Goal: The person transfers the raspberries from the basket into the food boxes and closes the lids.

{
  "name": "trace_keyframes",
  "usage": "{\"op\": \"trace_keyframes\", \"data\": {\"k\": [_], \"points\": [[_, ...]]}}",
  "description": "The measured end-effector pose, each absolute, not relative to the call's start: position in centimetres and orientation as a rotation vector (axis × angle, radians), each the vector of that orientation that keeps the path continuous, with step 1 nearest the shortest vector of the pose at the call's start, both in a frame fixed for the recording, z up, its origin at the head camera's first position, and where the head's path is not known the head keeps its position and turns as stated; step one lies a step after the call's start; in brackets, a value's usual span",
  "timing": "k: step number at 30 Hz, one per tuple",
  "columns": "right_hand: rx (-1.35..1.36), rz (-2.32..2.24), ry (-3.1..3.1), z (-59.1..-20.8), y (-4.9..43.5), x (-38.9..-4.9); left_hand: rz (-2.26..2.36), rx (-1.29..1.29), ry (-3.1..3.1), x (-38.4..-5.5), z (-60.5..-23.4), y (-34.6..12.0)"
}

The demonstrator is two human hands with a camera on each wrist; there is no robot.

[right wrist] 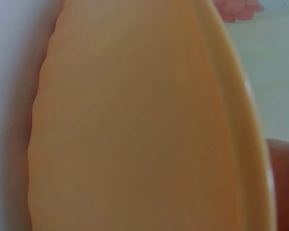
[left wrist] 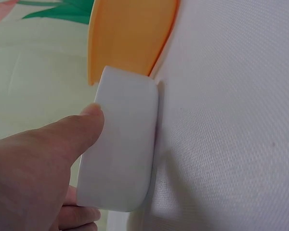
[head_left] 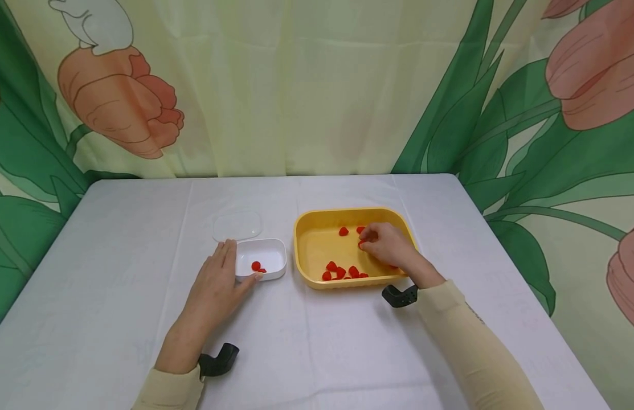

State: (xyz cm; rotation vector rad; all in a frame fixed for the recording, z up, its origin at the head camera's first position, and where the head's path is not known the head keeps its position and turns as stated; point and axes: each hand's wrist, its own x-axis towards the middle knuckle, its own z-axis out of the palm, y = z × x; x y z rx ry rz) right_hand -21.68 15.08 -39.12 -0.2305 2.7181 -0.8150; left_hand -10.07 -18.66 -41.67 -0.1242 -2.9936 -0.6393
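I saw the left hand (head_left: pixel 218 279) holding a smooth, round-cornered white box (head_left: pixel 268 250), thumb on its near rim; small red pieces (head_left: pixel 256 266) lay inside. Across a narrow gap, the right hand (head_left: pixel 385 245) pinched a red lump (head_left: pixel 361 245) above the wavy-edged yellow tray (head_left: pixel 317 245). Beyond the box, a thin clear lid (head_left: pixel 238 225) lay on the fine-woven white tabletop (head_left: pixel 117 256), which stretched widely leftward.

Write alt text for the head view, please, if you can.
A person's right grip pinches a small red piece in a yellow tray containing more; the left grip holds a white container with red pieces inside. A transparent lid lies behind it on the white table.
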Motion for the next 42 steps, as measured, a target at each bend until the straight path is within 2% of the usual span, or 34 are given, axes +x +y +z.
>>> {"op": "trace_keyframes", "data": {"k": [42], "points": [[-0.196,-0.918,2.668,-39.32,14.49,-21.69,-0.65,-0.131,-2.976,-10.04,-41.74,-18.83]]}}
